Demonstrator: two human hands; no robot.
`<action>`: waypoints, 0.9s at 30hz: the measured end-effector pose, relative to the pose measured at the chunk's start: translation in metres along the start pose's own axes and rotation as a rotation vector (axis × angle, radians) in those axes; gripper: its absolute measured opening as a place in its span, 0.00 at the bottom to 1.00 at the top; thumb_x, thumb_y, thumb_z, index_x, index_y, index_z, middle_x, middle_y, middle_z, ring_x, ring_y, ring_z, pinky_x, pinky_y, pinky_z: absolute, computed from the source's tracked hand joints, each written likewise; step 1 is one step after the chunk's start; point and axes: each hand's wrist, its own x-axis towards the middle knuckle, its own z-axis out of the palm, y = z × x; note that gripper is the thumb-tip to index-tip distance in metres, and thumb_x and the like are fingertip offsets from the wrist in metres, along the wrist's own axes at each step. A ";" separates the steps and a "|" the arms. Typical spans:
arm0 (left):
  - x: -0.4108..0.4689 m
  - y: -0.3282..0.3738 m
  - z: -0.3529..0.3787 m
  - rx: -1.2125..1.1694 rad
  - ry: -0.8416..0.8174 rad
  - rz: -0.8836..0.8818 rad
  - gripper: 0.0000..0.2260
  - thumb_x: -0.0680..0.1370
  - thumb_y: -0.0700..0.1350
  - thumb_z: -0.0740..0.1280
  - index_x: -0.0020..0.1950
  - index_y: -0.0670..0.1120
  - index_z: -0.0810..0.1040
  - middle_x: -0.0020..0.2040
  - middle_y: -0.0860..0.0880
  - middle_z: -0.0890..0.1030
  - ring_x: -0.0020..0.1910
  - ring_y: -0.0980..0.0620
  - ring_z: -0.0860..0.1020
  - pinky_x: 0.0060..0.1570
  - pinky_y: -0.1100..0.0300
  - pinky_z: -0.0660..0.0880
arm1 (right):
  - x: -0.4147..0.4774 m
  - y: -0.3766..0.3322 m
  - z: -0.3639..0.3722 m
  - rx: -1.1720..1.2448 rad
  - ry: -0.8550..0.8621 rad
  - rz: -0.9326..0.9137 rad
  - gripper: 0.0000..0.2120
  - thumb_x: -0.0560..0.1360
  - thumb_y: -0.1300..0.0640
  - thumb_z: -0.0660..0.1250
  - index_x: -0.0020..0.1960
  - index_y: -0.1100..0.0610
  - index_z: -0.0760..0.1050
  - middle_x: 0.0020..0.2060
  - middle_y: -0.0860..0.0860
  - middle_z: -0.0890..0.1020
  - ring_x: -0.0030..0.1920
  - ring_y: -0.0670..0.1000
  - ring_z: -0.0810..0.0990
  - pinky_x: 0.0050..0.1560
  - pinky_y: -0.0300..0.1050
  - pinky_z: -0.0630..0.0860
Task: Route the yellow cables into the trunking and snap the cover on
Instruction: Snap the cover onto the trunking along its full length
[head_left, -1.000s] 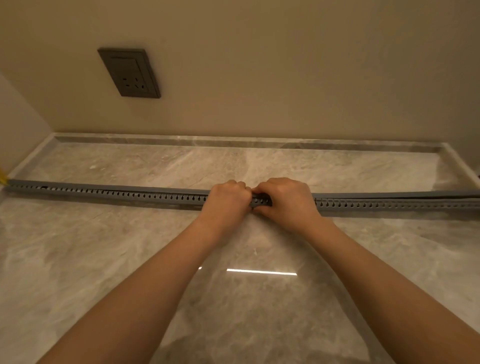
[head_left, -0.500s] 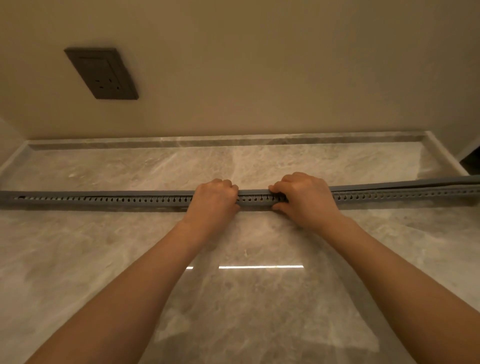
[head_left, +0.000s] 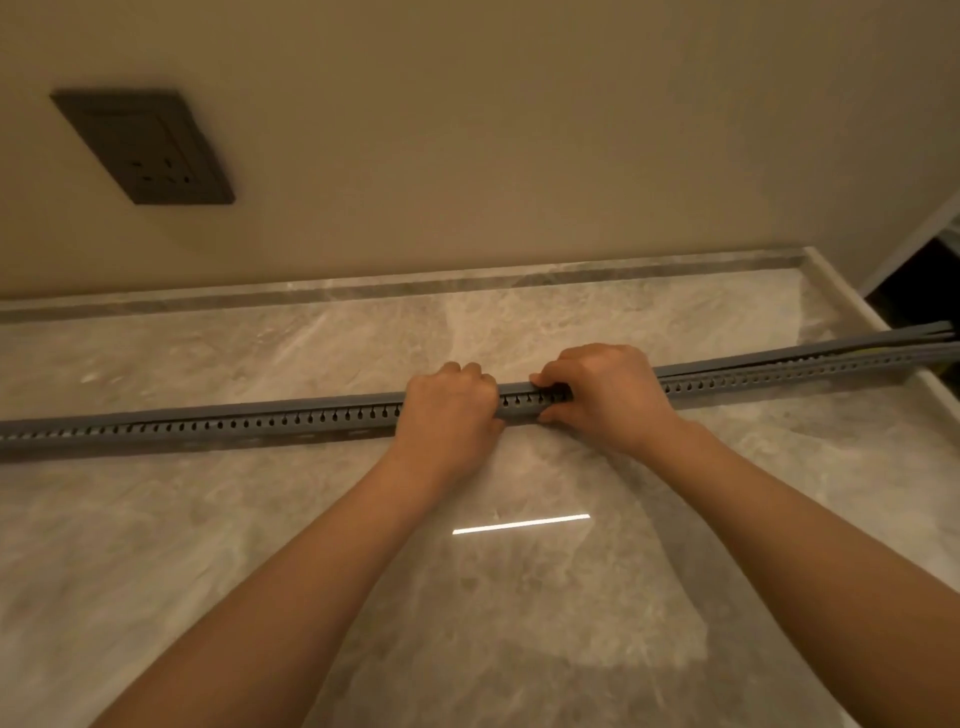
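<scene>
A long grey slotted trunking lies across the marble floor from left to right. Its grey cover sits flush along the left stretch and stands lifted off the trunking at the far right, where a thin strip of yellow cable shows in the gap. My left hand grips the trunking near the middle, fingers curled over its top. My right hand grips it a short way to the right, fingers over the cover and thumb against the slotted side.
A dark wall socket is set in the beige wall at upper left. A marble skirting ledge runs along the wall's foot. A dark opening lies at the far right. A light streak reflects on the floor.
Both hands have slid to the right along the trunking and moved apart, the right one farther. The view has turned right and tilted, so the trunking's left end has left the frame.
</scene>
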 end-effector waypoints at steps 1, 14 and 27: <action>0.002 0.009 -0.004 -0.012 -0.004 0.025 0.11 0.70 0.50 0.71 0.42 0.43 0.78 0.40 0.47 0.80 0.39 0.48 0.78 0.31 0.58 0.64 | 0.000 0.000 0.000 0.008 0.000 0.005 0.15 0.53 0.53 0.82 0.37 0.54 0.83 0.27 0.50 0.81 0.27 0.54 0.79 0.27 0.40 0.67; 0.017 0.040 -0.009 0.154 -0.157 0.002 0.09 0.79 0.41 0.57 0.56 0.44 0.75 0.51 0.47 0.79 0.51 0.48 0.77 0.38 0.59 0.64 | -0.014 0.009 0.010 0.105 0.050 -0.043 0.13 0.60 0.56 0.78 0.43 0.54 0.82 0.32 0.51 0.81 0.34 0.55 0.80 0.27 0.44 0.73; 0.018 0.046 -0.012 0.106 -0.158 -0.113 0.11 0.77 0.47 0.61 0.56 0.44 0.75 0.52 0.46 0.78 0.52 0.46 0.75 0.46 0.54 0.71 | -0.032 0.066 -0.013 0.111 -0.066 -0.115 0.18 0.69 0.56 0.72 0.59 0.54 0.77 0.51 0.51 0.81 0.52 0.53 0.76 0.47 0.47 0.73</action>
